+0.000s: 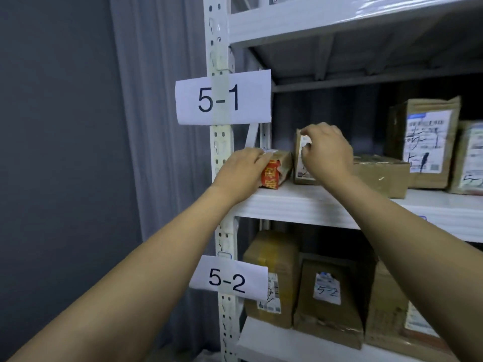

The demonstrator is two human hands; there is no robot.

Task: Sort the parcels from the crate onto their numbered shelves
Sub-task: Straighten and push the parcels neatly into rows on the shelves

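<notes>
We are seeing the red-printed parcel [277, 169] lying flat on the shelf [300, 202], just below and right of the 5-1 label [223, 97]. It is brown card under glossy tape, with a red band of printed characters on its near end. Our left grip [240, 171] is lying over its top and left end. The thumb is hiding, so we cannot tell whether it is clasping or only resting.

Further right of the 5-1 label, our right grip [326, 150] is pinching the top edge of the upright parcel [300, 165], a small brown box showing a white slip. The fingers are covering most of the slip's writing.

We are counting five parcels on this shelf, adding the flat box [379, 176], the tall box [423, 142] and the edge parcel [470, 158], which the frame is cutting off. Under the 5-1 label, beside the 5-2 label [228, 279], three lower parcels [329, 296] are showing, and our right arm is partly hiding the third.
</notes>
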